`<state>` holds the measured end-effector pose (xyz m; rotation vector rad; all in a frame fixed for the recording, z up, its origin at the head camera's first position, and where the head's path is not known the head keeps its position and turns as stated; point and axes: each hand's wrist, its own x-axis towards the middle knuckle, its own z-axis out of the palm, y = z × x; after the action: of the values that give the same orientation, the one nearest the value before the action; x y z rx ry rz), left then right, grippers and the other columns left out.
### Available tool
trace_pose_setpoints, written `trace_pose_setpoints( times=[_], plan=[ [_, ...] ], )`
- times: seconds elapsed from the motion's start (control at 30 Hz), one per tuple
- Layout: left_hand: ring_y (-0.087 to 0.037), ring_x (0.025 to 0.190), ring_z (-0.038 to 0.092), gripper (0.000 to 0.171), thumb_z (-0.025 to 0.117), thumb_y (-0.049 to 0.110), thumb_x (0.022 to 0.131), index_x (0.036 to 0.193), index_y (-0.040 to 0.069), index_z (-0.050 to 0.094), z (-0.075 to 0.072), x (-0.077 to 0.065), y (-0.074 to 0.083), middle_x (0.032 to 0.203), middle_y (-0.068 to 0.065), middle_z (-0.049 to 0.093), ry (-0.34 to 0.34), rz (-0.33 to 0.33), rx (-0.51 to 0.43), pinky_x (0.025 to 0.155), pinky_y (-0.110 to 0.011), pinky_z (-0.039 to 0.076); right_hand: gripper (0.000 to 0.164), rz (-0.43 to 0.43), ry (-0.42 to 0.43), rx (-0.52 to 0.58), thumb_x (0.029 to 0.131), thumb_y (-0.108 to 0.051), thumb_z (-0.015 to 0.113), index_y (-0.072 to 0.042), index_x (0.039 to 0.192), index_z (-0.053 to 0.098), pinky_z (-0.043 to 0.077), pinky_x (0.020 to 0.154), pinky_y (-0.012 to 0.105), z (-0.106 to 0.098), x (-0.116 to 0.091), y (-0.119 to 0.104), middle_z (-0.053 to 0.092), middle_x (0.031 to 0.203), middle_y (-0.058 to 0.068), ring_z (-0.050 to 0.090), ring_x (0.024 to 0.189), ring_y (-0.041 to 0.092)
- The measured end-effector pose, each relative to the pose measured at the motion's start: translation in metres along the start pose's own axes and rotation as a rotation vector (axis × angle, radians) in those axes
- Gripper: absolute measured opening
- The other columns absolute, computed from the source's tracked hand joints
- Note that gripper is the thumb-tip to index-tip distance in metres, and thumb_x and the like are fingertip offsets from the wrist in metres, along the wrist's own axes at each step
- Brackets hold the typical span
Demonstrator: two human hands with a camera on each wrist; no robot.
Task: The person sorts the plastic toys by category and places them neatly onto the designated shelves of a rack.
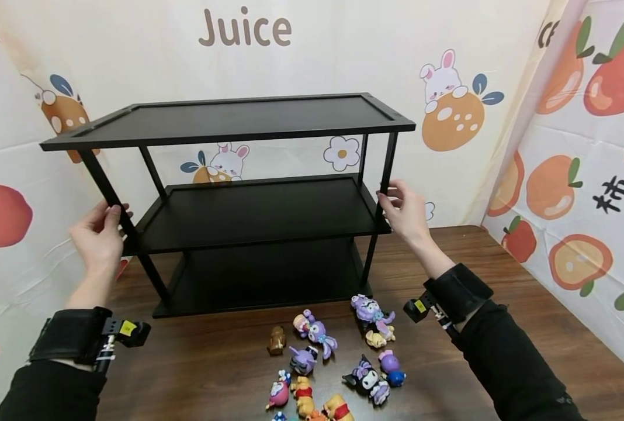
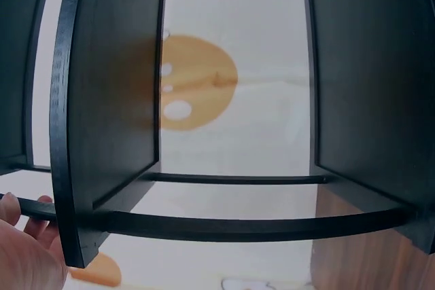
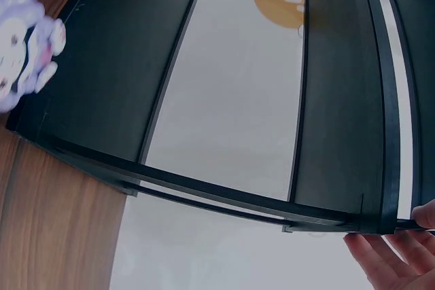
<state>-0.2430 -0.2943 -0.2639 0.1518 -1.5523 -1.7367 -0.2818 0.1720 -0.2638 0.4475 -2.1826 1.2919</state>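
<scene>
A black three-tier shelf rack [image 1: 259, 213] stands on the brown wooden table, its three boards bare. My left hand [image 1: 99, 234] grips the rack's front left post, just above the middle board; the left wrist view shows its fingers [image 2: 46, 219] round that post. On the other side my right hand [image 1: 404, 213] pinches the front right post at about the same height. In the right wrist view its fingers [image 3: 387, 256] lie beside the corner of the middle board, thumb on the near side of the post.
Several small toy figures lie on the table [image 1: 207, 362] before the rack: a purple one [image 1: 370, 310] near its front right corner, a black-and-purple one [image 1: 367, 380], a brown one [image 1: 277, 340] and a yellow bear [image 1: 304, 394]. Printed cloth [image 1: 343, 52] hangs behind and at both sides.
</scene>
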Motion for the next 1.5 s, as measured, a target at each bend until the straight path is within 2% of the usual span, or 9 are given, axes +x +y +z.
trace_pose_setpoints(
  times=[0.27,0.4,0.5,0.7,0.97,1.2,1.27,1.33,1.5],
  plan=[
    [0.0,0.064,0.06,0.028,0.052,-0.003,0.085,0.111,-0.012,0.055,0.02,-0.037,0.017,0.071,0.01,0.063,-0.082,0.134,0.046,0.055,-0.009,0.044,0.022,-0.027,0.044,-0.071,0.089,-0.008,0.051,0.005,0.106,0.053,0.043,0.053,0.009,-0.031,-0.004,0.015,0.061,0.097,0.024,0.061,0.076,0.035],
    [0.0,0.066,0.06,0.029,0.052,-0.003,0.085,0.113,-0.013,0.053,0.028,-0.053,0.022,0.073,0.011,0.063,-0.129,0.171,0.069,0.059,-0.009,0.045,0.022,-0.041,0.069,-0.084,0.088,-0.007,0.05,0.007,0.106,0.053,0.042,0.052,0.008,-0.045,-0.007,0.022,0.061,0.096,0.025,0.061,0.075,0.037],
    [-0.001,0.066,0.061,0.029,0.052,-0.005,0.085,0.113,-0.014,0.053,0.033,-0.062,0.024,0.074,0.01,0.063,-0.148,0.196,0.036,0.059,-0.011,0.045,0.023,-0.038,0.074,-0.12,0.089,-0.008,0.049,0.006,0.107,0.052,0.041,0.052,0.008,-0.055,-0.009,0.026,0.061,0.096,0.024,0.061,0.074,0.034],
    [0.001,0.067,0.061,0.029,0.053,-0.006,0.084,0.112,-0.014,0.053,0.048,-0.069,0.023,0.075,0.012,0.064,-0.185,0.231,0.017,0.061,-0.011,0.045,0.025,-0.001,0.086,-0.157,0.09,-0.01,0.048,0.006,0.109,0.051,0.042,0.052,0.01,-0.07,-0.007,0.038,0.061,0.097,0.023,0.058,0.067,0.009],
    [-0.001,0.065,0.061,0.03,0.053,-0.009,0.083,0.112,-0.015,0.052,0.062,-0.076,0.014,0.073,0.009,0.063,-0.206,0.22,-0.035,0.059,-0.012,0.046,0.026,0.011,0.123,-0.209,0.09,-0.011,0.048,0.005,0.109,0.052,0.041,0.054,0.007,-0.083,-0.006,0.049,0.061,0.098,0.023,0.059,0.071,0.011],
    [-0.001,0.062,0.06,0.028,0.053,-0.01,0.082,0.109,-0.017,0.053,0.07,-0.079,0.009,0.072,0.007,0.063,-0.222,0.252,-0.082,0.056,-0.013,0.047,0.025,0.0,0.169,-0.254,0.089,-0.011,0.049,0.005,0.108,0.053,0.039,0.052,0.005,-0.09,-0.005,0.054,0.062,0.095,0.024,0.047,0.063,-0.018],
    [-0.001,0.062,0.06,0.028,0.052,-0.011,0.083,0.11,-0.019,0.051,0.072,-0.079,0.008,0.072,0.008,0.062,-0.238,0.266,-0.09,0.057,-0.013,0.047,0.025,0.001,0.172,-0.256,0.089,-0.01,0.049,0.006,0.108,0.052,0.038,0.052,0.004,-0.091,-0.006,0.055,0.062,0.096,0.024,0.044,0.062,-0.021],
    [0.0,0.063,0.059,0.028,0.05,-0.011,0.083,0.11,-0.019,0.05,0.073,-0.078,0.006,0.073,0.009,0.062,-0.259,0.277,-0.082,0.058,-0.013,0.047,0.026,0.009,0.173,-0.267,0.089,-0.011,0.049,0.006,0.108,0.052,0.038,0.052,0.004,-0.092,-0.007,0.056,0.062,0.096,0.024,0.047,0.064,-0.017],
    [-0.005,0.069,0.06,0.026,0.051,-0.005,0.086,0.111,-0.008,0.057,0.07,-0.071,-0.001,0.077,0.005,0.062,-0.306,0.24,-0.027,0.062,-0.013,0.046,0.03,0.04,0.163,-0.283,0.089,-0.015,0.049,0.004,0.113,0.052,0.038,0.054,0.004,-0.092,-0.01,0.055,0.061,0.098,0.023,0.061,0.078,0.019]
  ],
)
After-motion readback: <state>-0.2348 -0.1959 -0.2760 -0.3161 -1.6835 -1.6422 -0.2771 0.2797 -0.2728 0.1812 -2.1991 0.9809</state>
